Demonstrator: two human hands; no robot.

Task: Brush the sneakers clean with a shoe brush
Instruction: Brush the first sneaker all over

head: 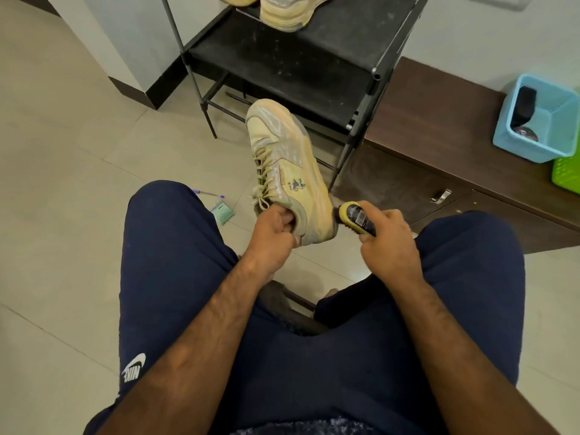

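A dusty beige sneaker (pixel 292 164) hangs in the air above the floor, toe pointing away from me. My left hand (pixel 271 233) grips it at the collar, fingers curled into the opening. My right hand (pixel 389 243) holds a yellow and black shoe brush (pixel 353 216). The brush's bristles touch the sneaker's heel side. A second beige sneaker (pixel 288 12) stands on the top shelf of the black shoe rack (pixel 282 64).
I sit with both legs in dark blue trousers spread. A brown low cabinet (pixel 439 146) at the right carries a blue basket (pixel 539 120) and a green basket (pixel 566 174). A pen (pixel 208 193) and a green comb (pixel 222 211) lie on the tiled floor.
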